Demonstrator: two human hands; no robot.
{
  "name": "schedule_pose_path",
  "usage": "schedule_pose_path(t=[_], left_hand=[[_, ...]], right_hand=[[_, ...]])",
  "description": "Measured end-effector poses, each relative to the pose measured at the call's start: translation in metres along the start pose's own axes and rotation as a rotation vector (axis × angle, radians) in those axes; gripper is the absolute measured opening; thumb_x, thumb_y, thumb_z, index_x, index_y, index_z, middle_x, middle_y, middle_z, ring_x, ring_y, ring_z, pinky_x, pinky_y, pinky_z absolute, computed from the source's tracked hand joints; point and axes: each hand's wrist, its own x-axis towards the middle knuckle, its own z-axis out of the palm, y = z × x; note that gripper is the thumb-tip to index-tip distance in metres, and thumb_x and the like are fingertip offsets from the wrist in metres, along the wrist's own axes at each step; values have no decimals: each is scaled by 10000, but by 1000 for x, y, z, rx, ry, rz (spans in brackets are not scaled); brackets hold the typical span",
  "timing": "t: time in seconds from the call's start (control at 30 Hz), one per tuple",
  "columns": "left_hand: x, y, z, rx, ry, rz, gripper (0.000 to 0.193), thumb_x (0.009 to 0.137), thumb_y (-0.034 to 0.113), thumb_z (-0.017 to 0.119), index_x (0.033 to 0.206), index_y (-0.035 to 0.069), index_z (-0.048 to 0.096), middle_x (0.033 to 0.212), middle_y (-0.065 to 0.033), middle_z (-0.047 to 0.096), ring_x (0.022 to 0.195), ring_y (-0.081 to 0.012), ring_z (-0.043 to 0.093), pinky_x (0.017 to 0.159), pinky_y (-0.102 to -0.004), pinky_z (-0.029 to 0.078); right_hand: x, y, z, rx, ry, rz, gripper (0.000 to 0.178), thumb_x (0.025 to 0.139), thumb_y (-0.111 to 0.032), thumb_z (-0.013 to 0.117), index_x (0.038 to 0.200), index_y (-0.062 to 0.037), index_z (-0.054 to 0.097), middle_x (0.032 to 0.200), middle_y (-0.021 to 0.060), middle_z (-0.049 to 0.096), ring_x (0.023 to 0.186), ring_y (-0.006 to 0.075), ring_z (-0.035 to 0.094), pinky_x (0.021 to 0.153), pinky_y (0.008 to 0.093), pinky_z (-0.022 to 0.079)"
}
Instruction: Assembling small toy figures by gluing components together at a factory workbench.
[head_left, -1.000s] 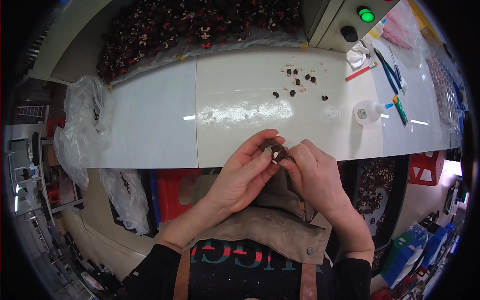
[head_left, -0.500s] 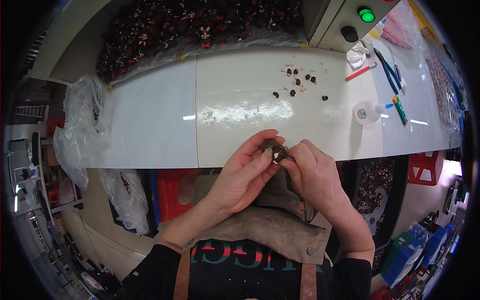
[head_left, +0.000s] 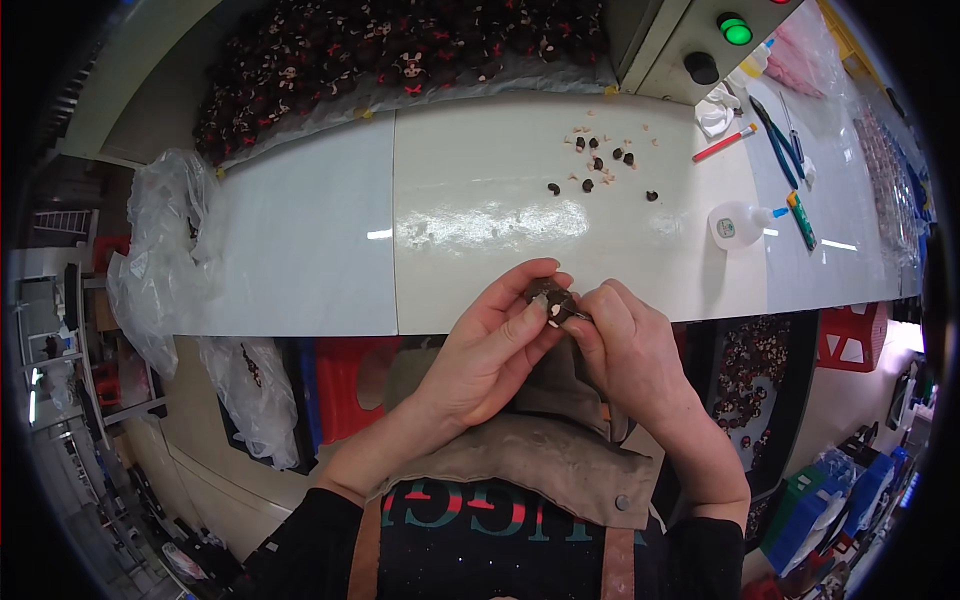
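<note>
Two bare hands meeting right at the near edge of the worktable (head_left: pixel 300 240), just above the lap, and the pose is pretty neat. Left forearm slants in from lower left, and the left hand (head_left: pixel 490 350) is turned with its palm side toward the right. Its index finger reaches up and over the far side, thumb lies along the near side, and between them they're clamped on a small dark brown piece (head_left: pixel 557 301) with pale spots. The other fingers curl in underneath, bunched close together.

Right forearm angles in from lower right, elbow out wide, and the right hand (head_left: pixel 635 345) sits back-side up with the knuckles bent. Thumb and index finger are pinched together on a slim greyish tool (head_left: pixel 579 316), with its visible end up against the brown piece. It's too small to say what sort of tool. The rest of those fingers are folded out of sight, so can't tell how they sit.

So the piece is between both hands, held up off the tabletop. Past the fingertips, a few little dark bits (head_left: pixel 587 186) lie scattered among pale crumbs. Over to the right there's a white squeeze bottle (head_left: pixel 735 226) with a blue tip, near a green and yellow cutter (head_left: pixel 800 221).
</note>
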Motion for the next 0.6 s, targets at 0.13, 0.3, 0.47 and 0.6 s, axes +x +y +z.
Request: schedule_pose_path(t=[0.13, 0.3, 0.47, 0.6], left_hand=[[0, -1, -1, 10, -3, 10, 375, 936, 78, 483, 1302, 75, 402, 1247, -81, 485, 1147, -173, 498, 978, -296, 426], [0, 0, 1, 2, 2, -7, 375, 936, 78, 484, 1302, 72, 400, 1247, -81, 487, 1155, -175, 494, 979, -295, 425], [1, 0, 1, 4, 5, 7, 378, 934, 82, 490, 1301, 71, 400, 1240, -81, 492, 1148, -173, 497, 977, -293, 425], [0, 0, 2, 1, 9, 12, 381, 934, 86, 493, 1303, 73, 396, 1235, -83, 494, 1127, -170, 506, 970, -296, 427]], right_hand=[[0, 2, 0, -22, -15, -18, 131, 879, -146, 561, 878, -33, 493, 752, 117, 518, 639, 316, 559, 542, 383, 450], [-1, 3, 2, 14, 15, -11, 139, 877, -151, 566, 872, -33, 493, 754, 114, 520, 639, 319, 558, 540, 384, 448], [0, 2, 1, 19, 13, -6, 139, 877, -152, 566, 882, -29, 501, 758, 115, 523, 645, 322, 558, 544, 384, 448], [0, 2, -2, 1, -27, 10, 134, 875, -136, 568, 897, -24, 497, 755, 108, 523, 640, 294, 553, 555, 359, 447]])
